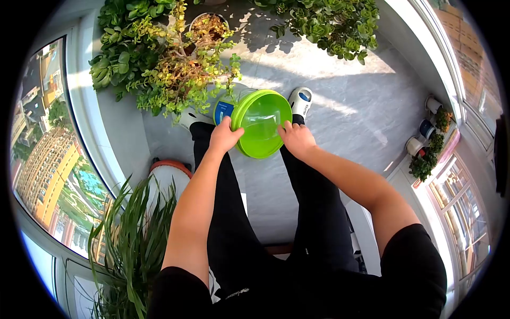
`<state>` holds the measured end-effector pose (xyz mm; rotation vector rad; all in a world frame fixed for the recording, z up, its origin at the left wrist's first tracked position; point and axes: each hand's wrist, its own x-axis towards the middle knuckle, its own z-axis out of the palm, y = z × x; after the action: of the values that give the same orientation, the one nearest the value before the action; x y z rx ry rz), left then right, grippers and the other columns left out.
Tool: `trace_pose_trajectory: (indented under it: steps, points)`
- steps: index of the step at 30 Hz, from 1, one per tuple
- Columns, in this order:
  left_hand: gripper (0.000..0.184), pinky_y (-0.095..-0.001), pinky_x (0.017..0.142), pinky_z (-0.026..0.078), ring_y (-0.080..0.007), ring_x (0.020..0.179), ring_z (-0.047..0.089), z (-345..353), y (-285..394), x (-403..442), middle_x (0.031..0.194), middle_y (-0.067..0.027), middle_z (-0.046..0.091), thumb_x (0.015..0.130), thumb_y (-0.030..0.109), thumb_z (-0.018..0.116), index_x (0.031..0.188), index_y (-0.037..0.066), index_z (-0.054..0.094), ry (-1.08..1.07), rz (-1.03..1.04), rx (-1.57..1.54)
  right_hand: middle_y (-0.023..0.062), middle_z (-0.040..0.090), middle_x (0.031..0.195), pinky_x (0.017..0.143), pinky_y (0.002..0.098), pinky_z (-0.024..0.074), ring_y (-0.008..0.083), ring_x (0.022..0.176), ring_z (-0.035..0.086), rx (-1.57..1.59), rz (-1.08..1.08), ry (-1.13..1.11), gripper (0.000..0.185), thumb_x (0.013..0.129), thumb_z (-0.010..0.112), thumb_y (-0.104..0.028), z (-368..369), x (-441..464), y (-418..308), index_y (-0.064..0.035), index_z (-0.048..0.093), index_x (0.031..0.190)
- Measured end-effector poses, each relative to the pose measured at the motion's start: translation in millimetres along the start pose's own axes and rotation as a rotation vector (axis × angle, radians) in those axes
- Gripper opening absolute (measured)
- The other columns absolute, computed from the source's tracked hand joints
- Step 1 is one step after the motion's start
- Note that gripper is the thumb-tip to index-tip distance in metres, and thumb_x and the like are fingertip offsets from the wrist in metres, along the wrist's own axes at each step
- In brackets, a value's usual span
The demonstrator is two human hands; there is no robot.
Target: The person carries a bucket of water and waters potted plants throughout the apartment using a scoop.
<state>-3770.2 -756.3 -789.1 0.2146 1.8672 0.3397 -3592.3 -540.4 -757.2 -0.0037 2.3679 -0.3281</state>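
Observation:
A green bucket [261,126] is between my feet, tilted so that its wide round mouth faces me. Inside it a pale, shiny patch shows, and a blue label is on its left side. My left hand [225,137] grips the bucket's left rim, fingers over the outside and thumb at the edge. On the right rim lies my right hand [296,139], its fingers curled over the edge. Beside the bucket's upper left, yellow-green plant branches [186,74] hang close to it.
Dark green potted plants [340,24] stand at the top. A long-leaved plant [135,239] is at lower left near a white pot with a red rim [171,167]. Small pots [426,128] line the right wall. Windows flank both sides. Grey tiles [356,127] cover the floor.

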Motion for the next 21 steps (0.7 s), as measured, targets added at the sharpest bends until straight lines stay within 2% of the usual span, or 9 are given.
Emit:
trace_pose_trajectory:
  steps: [2, 3, 4, 6, 7, 11, 14, 19, 21]
  points:
    - [0.045, -0.0432, 0.084, 0.053, -0.0349, 0.092, 0.069, 6.0, 16.6, 3.4, 0.092, -0.0207, 0.069, 0.083, 0.032, 0.074, 0.107, -0.002, 0.059, 0.119, 0.100, -0.090, 0.0097, 0.061, 0.102, 0.071, 0.0365, 0.0561, 0.0245, 0.084, 0.069, 0.044, 0.044, 0.096, 0.028, 0.092, 0.059, -0.016, 7.3, 5.2, 19.5, -0.0048, 0.057, 0.117]
    - [0.042, -0.0407, 0.076, 0.056, -0.0298, 0.084, 0.072, 7.5, 18.1, 8.0, 0.091, -0.0180, 0.070, 0.086, 0.029, 0.073, 0.110, -0.003, 0.060, 0.141, 0.126, -0.062, 0.0088, 0.061, 0.103, 0.073, 0.0368, 0.0556, 0.0244, 0.086, 0.069, 0.036, 0.057, 0.117, 0.032, 0.092, 0.058, -0.017, 0.7, 7.6, 25.2, -0.0053, 0.056, 0.122]
    - [0.042, -0.0407, 0.076, 0.056, -0.0298, 0.084, 0.072, 5.6, 28.2, 7.4, 0.091, -0.0180, 0.070, 0.086, 0.029, 0.073, 0.110, -0.003, 0.060, 0.131, 0.136, -0.045, 0.0088, 0.061, 0.103, 0.073, 0.0368, 0.0556, 0.0244, 0.086, 0.069, 0.048, 0.075, 0.121, 0.032, 0.092, 0.058, -0.017, 0.8, 11.4, 32.2, -0.0053, 0.056, 0.122]
    - [0.036, -0.0347, 0.061, 0.058, -0.0219, 0.074, 0.071, -1.2, 50.7, 0.3, 0.091, -0.0130, 0.070, 0.090, 0.026, 0.071, 0.111, -0.001, 0.060, 0.003, -0.031, -0.365, 0.0076, 0.061, 0.102, 0.075, 0.0375, 0.0549, 0.0243, 0.088, 0.068, 0.029, -0.022, 0.255, 0.036, 0.092, 0.057, -0.018, 2.9, 18.5, 46.1, -0.0059, 0.056, 0.126]
    - [0.033, -0.0324, 0.056, 0.060, -0.0200, 0.070, 0.073, -6.6, 66.3, -8.3, 0.092, -0.0140, 0.072, 0.092, 0.023, 0.070, 0.108, -0.004, 0.060, 0.007, -0.005, -0.450, 0.0065, 0.059, 0.103, 0.076, 0.0369, 0.0527, 0.0231, 0.089, 0.067, -0.006, -0.036, 0.254, 0.037, 0.091, 0.056, -0.019, 5.1, 24.1, 49.8, -0.0074, 0.058, 0.126]
    - [0.030, -0.0321, 0.054, 0.058, -0.0171, 0.067, 0.071, -40.2, 106.8, -20.9, 0.086, -0.0107, 0.070, 0.092, 0.022, 0.070, 0.105, -0.004, 0.060, -0.024, -0.002, -0.506, 0.0055, 0.057, 0.105, 0.077, 0.0357, 0.0487, 0.0220, 0.090, 0.064, -0.164, -0.197, 0.391, 0.030, 0.091, 0.058, -0.022, -0.3, 50.1, 62.6, -0.0111, 0.064, 0.118]
    - [0.030, -0.0321, 0.053, 0.058, -0.0171, 0.066, 0.070, -63.5, 129.7, -28.4, 0.084, -0.0104, 0.070, 0.092, 0.022, 0.070, 0.102, -0.004, 0.060, -0.043, 0.033, -0.345, 0.0037, 0.057, 0.110, 0.081, 0.0357, 0.0494, 0.0215, 0.097, 0.063, -0.211, -0.228, 0.448, 0.034, 0.091, 0.058, -0.023, -11.8, 64.2, 75.5, -0.0160, 0.064, 0.124]
    - [0.037, -0.0379, 0.059, 0.050, -0.0199, 0.060, 0.063, -78.9, 137.9, -19.3, 0.075, -0.0134, 0.066, 0.084, 0.032, 0.075, 0.083, -0.001, 0.060, -0.006, 0.155, -0.090, 0.0039, 0.059, 0.113, 0.081, 0.0361, 0.0504, 0.0231, 0.096, 0.064, -0.188, -0.229, 0.246, 0.035, 0.092, 0.058, -0.022, -26.3, 53.5, 79.3, -0.0191, 0.067, 0.125]
    - [0.038, -0.0389, 0.061, 0.050, -0.0214, 0.063, 0.063, -79.0, 145.9, -13.9, 0.075, -0.0139, 0.066, 0.084, 0.033, 0.075, 0.082, -0.001, 0.059, 0.016, 0.218, -0.034, 0.0079, 0.065, 0.116, 0.083, 0.0412, 0.0539, 0.0273, 0.103, 0.068, -0.034, -0.264, 0.112, 0.027, 0.091, 0.059, -0.018, -25.5, 42.9, 74.8, -0.0157, 0.071, 0.116]
